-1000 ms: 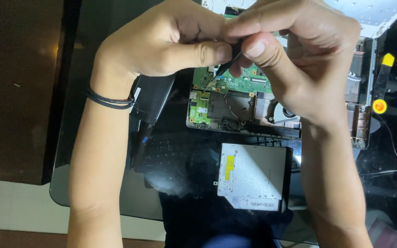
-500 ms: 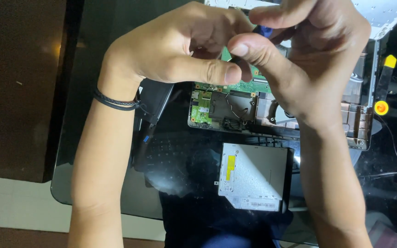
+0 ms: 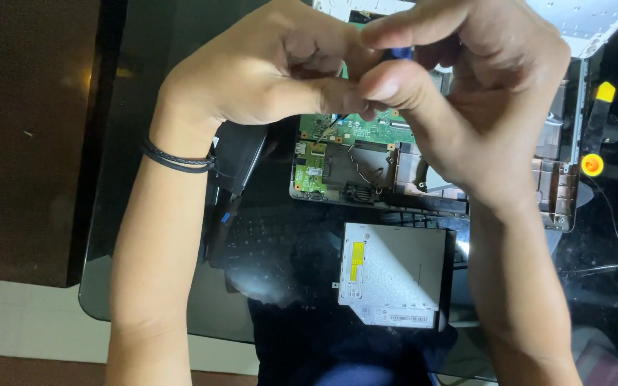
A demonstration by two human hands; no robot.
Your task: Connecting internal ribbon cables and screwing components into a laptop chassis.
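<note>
Both hands have risen toward the top centre of the frame since the earlier frame. Left hand point(image 3: 266, 71) curls, fingers together, thumb meeting the right hand point(image 3: 481, 93), whose thumb and forefinger pinch a small blue-tipped tool point(image 3: 399, 53) above the opened laptop chassis point(image 3: 352, 161). Silver optical drive point(image 3: 395, 275) lies lower centre on the glass table point(image 3: 144, 271).

Both hands meet near the top. The left hand point(image 3: 266, 68) is curled, thumb pointing right. The right hand point(image 3: 481, 93) pinches with bent fingers point(image 3: 409, 25). Both forearms reach up from below.
</note>
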